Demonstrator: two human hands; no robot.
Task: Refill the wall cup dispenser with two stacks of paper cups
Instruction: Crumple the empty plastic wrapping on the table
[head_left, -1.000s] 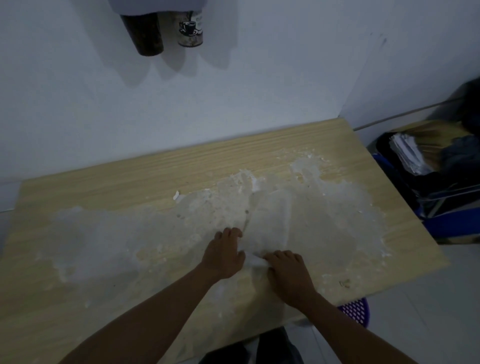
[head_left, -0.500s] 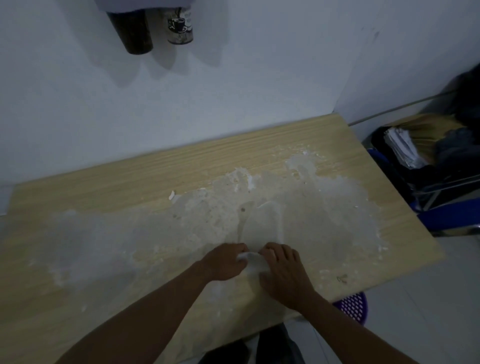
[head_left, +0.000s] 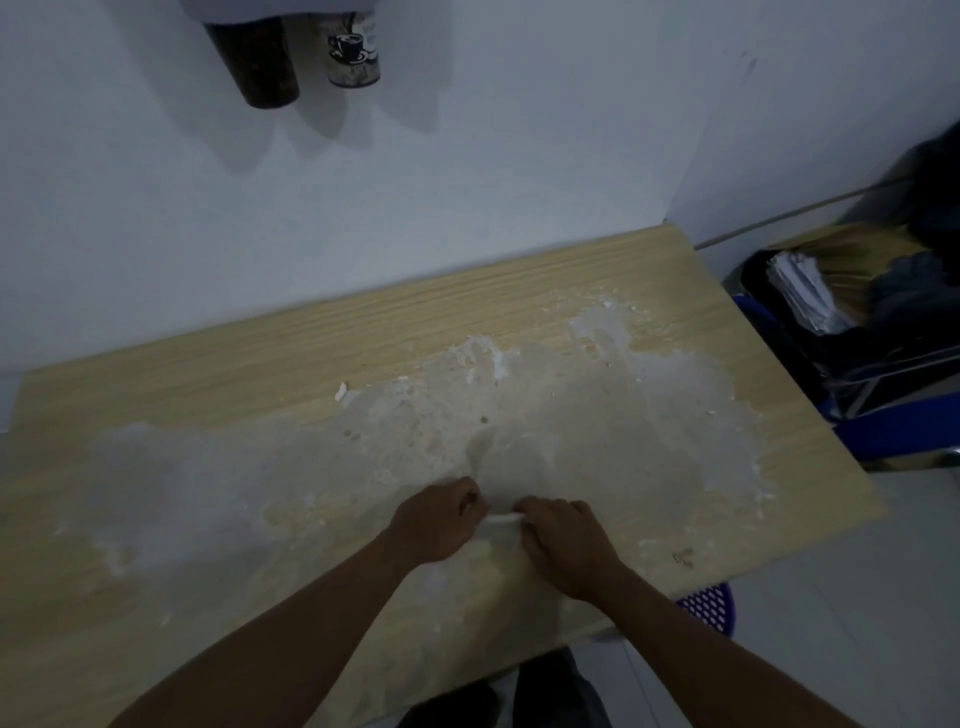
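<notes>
Scuffed wooden table (head_left: 260, 395) at centre frame, left hand (head_left: 436, 525) and right hand (head_left: 563, 540) pinching a clear wrapper (head_left: 501, 518), probably clean-up since cups (head_left: 353, 49) hang upper left.

A wooden table (head_left: 208, 395) with peeling white patches fills the centre; a purple basket (head_left: 709, 605) peeks out lower right.

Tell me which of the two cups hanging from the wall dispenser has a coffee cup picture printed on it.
The right-hand cup, the paler one, carries a printed coffee cup and saucer. The left-hand cup beside it is plain dark brown and hangs lower.
</notes>
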